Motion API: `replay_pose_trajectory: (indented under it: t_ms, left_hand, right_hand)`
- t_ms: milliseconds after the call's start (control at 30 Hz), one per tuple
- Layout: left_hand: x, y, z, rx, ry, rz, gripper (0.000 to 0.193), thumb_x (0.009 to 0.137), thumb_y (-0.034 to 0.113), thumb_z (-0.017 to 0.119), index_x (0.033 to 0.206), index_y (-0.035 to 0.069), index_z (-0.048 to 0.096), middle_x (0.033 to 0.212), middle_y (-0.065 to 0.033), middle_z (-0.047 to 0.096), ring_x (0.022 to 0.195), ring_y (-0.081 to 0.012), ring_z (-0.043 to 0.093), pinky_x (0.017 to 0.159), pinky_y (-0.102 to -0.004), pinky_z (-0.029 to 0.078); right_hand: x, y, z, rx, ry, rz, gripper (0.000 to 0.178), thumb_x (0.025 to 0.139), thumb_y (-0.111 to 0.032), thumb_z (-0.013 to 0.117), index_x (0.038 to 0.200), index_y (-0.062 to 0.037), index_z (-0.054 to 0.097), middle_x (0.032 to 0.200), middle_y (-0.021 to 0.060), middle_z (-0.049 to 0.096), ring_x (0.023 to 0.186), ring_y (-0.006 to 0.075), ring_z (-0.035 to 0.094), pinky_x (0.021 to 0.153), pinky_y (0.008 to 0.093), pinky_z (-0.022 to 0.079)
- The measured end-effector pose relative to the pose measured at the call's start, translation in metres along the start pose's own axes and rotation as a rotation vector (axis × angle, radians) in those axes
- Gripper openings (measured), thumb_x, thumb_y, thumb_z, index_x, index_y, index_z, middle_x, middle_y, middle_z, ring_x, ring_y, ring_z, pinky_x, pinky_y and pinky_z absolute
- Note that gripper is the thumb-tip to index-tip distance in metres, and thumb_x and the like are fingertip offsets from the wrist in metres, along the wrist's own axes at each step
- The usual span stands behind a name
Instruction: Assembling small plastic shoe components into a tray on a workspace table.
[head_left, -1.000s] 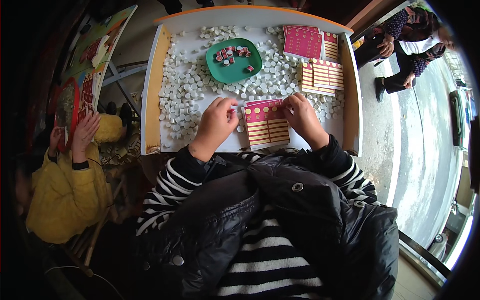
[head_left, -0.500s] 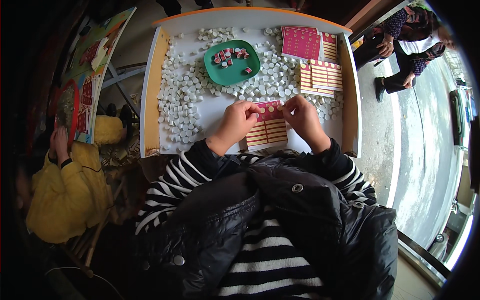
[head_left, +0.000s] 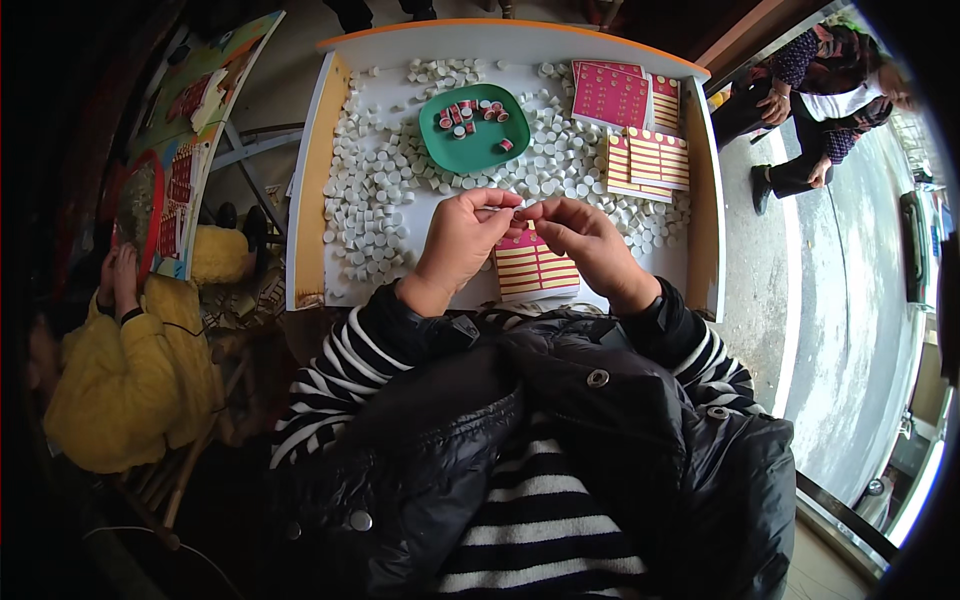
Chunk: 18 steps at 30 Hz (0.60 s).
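My left hand [head_left: 458, 245] and my right hand [head_left: 592, 245] meet fingertip to fingertip above a sticker sheet [head_left: 536, 272]. Both are closed in a pinch, and whatever lies between the fingers is too small to make out. The sheet is dark pink with rows of cream strips, and the hands hide its top part. All around lie many small white cylinders [head_left: 375, 190], loose in a shallow white drawer-like box [head_left: 307, 195]. Beyond my hands a green tray [head_left: 465, 155] holds several of these cylinders with red wraps.
More striped sheets [head_left: 660, 160] and pink sheets [head_left: 608, 95] lie stacked at the box's far right. At left a person in yellow [head_left: 135, 390] works at a colourful table [head_left: 210, 130] with a red-rimmed tray [head_left: 155, 200]. Another person [head_left: 800, 110] sits at the right, beside the road.
Both hands have come together from either side of the sheet's top. The right hand has moved left and turned its fingers toward the left hand's fingertips.
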<state>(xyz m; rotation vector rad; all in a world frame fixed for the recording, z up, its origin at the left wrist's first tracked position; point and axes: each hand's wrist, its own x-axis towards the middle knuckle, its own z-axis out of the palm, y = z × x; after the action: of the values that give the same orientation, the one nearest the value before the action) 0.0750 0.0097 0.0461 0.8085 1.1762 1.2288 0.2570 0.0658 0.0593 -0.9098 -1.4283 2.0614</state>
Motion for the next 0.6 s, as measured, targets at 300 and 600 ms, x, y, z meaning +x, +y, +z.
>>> replay_pose_trajectory:
  t_ms: [300, 600]
  left_hand:
    - [-0.002, -0.004, -0.001, 0.069, 0.021, 0.032, 0.019, 0.091, 0.000, 0.056, 0.109, -0.006, 0.060, 0.091, -0.0117, 0.069, 0.081, -0.0135, 0.068, 0.075, -0.0230, 0.053]
    - [0.018, -0.013, -0.006, 0.283, 0.145, 0.145, 0.013, 0.089, -0.002, 0.057, 0.101, -0.004, 0.063, 0.086, -0.0090, 0.068, 0.076, -0.0115, 0.067, 0.070, -0.0226, 0.054]
  right_hand:
    - [-0.001, -0.006, 0.002, -0.014, -0.037, 0.013, 0.023, 0.094, -0.009, 0.058, 0.113, 0.0036, 0.059, 0.108, 0.0065, 0.065, 0.101, 0.0126, 0.061, 0.093, 0.0258, 0.046]
    - [-0.001, -0.002, -0.001, -0.425, 0.164, -0.129, 0.023, 0.089, -0.008, 0.063, 0.110, -0.0005, 0.060, 0.096, 0.0048, 0.063, 0.086, 0.0144, 0.059, 0.082, 0.0280, 0.047]
